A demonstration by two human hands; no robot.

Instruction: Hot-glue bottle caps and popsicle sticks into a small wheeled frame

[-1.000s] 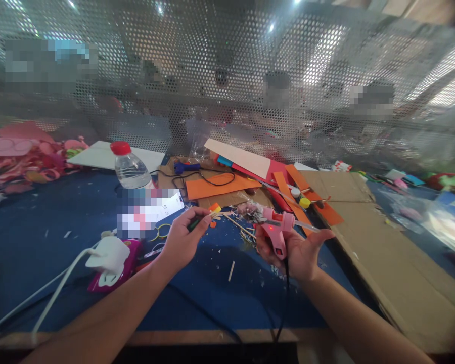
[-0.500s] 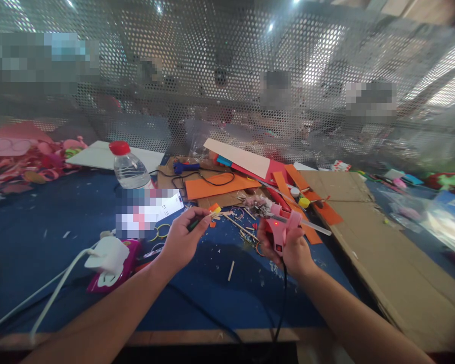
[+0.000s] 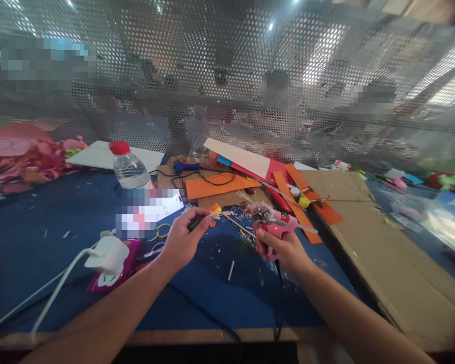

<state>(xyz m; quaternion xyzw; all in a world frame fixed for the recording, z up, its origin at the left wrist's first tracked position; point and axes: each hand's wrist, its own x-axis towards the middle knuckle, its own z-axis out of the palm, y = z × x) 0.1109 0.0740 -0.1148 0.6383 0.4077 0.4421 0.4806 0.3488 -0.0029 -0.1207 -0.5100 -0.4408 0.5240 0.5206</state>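
My right hand [image 3: 282, 247] is wrapped round a pink hot glue gun [image 3: 284, 224] with a lit red light. A translucent glue stick [image 3: 308, 229] sticks out of its back, and its front end is covered in grey, fluffy residue [image 3: 260, 212]. Thumb and fingers of my left hand [image 3: 184, 237] pinch a small orange-and-yellow piece [image 3: 215, 209]. Something dark green [image 3: 193, 226] shows within the curled fingers, mostly hidden. Thin wooden sticks [image 3: 237, 223] and scraps lie on the blue table between my hands.
A red-capped bottle [image 3: 131, 169], a lit phone [image 3: 167, 206] and a purple power strip [image 3: 127, 265] with a white charger [image 3: 108, 254] stand left. Orange sheets [image 3: 220, 186] and a blue-handled tool [image 3: 187, 167] lie behind. Cardboard [image 3: 379, 253] covers the right side; a perforated screen [image 3: 220, 50] rises beyond.
My right hand has turned the glue gun and shifted it slightly left, with the thumb now across its near side. My left hand has stayed almost still.
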